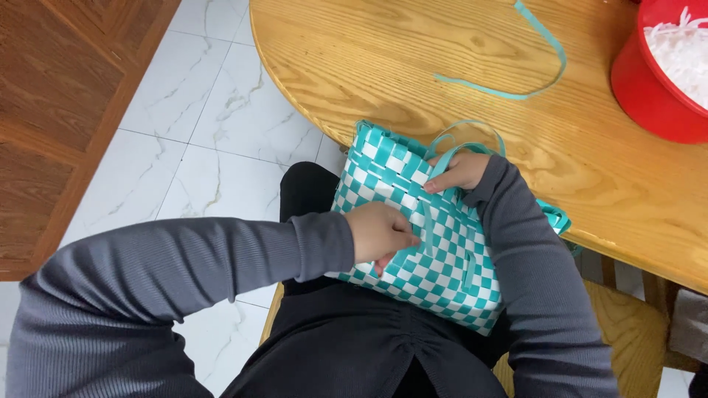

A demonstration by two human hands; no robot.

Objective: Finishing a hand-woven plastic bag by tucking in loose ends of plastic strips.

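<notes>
A woven basket in a teal and white checker pattern rests on my lap, leaning against the edge of the round wooden table. My left hand presses on its side, fingers pinching a teal strip that runs down the weave. My right hand grips the basket's upper rim where the same strip comes out. Loose teal strip ends loop up above that hand.
A long loose teal strip curls across the tabletop. A red bowl with white shredded material sits at the table's right. White marble floor tiles lie to the left, beside wooden panelling. I sit on a wooden seat.
</notes>
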